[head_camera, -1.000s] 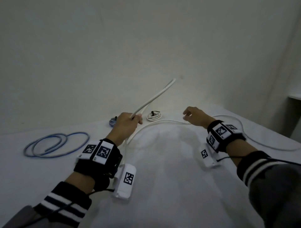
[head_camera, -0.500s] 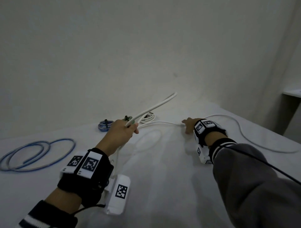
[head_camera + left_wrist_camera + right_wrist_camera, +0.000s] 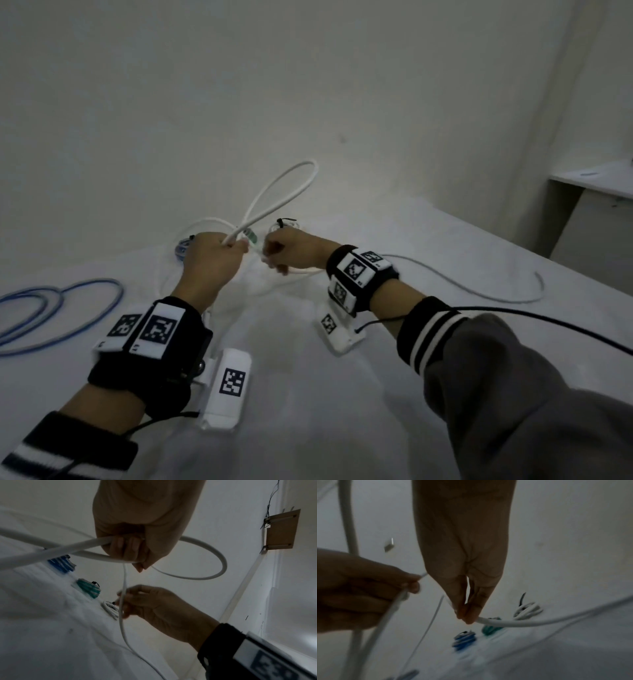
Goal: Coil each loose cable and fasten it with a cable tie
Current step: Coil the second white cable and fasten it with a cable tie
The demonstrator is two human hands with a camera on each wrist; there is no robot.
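Note:
A long white cable (image 3: 479,291) trails across the white table (image 3: 308,394) to the right. My left hand (image 3: 212,257) grips a raised loop of the white cable (image 3: 291,185), seen up close as a loop (image 3: 214,561) around my curled fingers. My right hand (image 3: 291,253) pinches the same cable between thumb and fingertips (image 3: 467,615), close to the left hand. A loose blue cable (image 3: 68,308) lies in open loops at the left.
Three small tied coils sit at the table's back: blue (image 3: 464,639), teal (image 3: 489,628) and white with a black tie (image 3: 527,609). A wall stands just behind. A white shelf (image 3: 596,178) is at the right. A thin black wire (image 3: 548,322) runs from my right wrist.
My right hand has drawn the cable leftward to meet my left hand. The raised straight stretch of white cable has become an upright loop above my left hand.

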